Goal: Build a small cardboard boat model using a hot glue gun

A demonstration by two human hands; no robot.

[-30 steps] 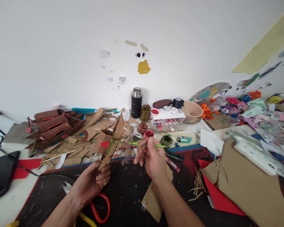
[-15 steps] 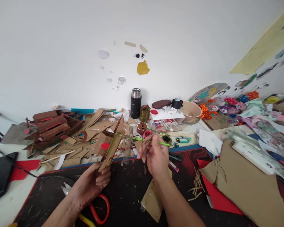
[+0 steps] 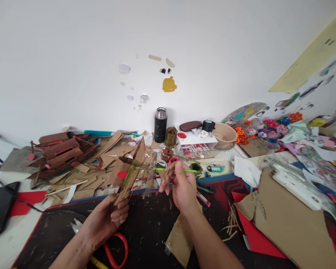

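My left hand [image 3: 109,215] grips the lower end of a long, pointed piece of cardboard [image 3: 139,158], tilted up and away from me. Green paint streaks run along its middle. Between the fingers of my right hand [image 3: 183,188] is a thin green paintbrush [image 3: 159,169], lying nearly level, its tip at the painted strip. Paint stains both hands. Just beyond the right hand stand a pot of dark green paint [image 3: 195,168], a brown paint jar [image 3: 167,154] and a pot of red paint [image 3: 174,160]. Red-handled scissors [image 3: 124,246] lie partly under my left forearm.
Brown cardboard models [image 3: 67,153] and many cardboard scraps [image 3: 89,183] cover the back left. A black thermos [image 3: 160,125] stands by the wall, with a beige bowl [image 3: 225,133] to its right. A large cardboard sheet [image 3: 291,220] and a white power strip [image 3: 296,190] are at right.
The brush tip has shifted slightly down along the cardboard piece, and my right hand has moved a little left with it. Both hands keep their holds. The whole view has tilted slightly.
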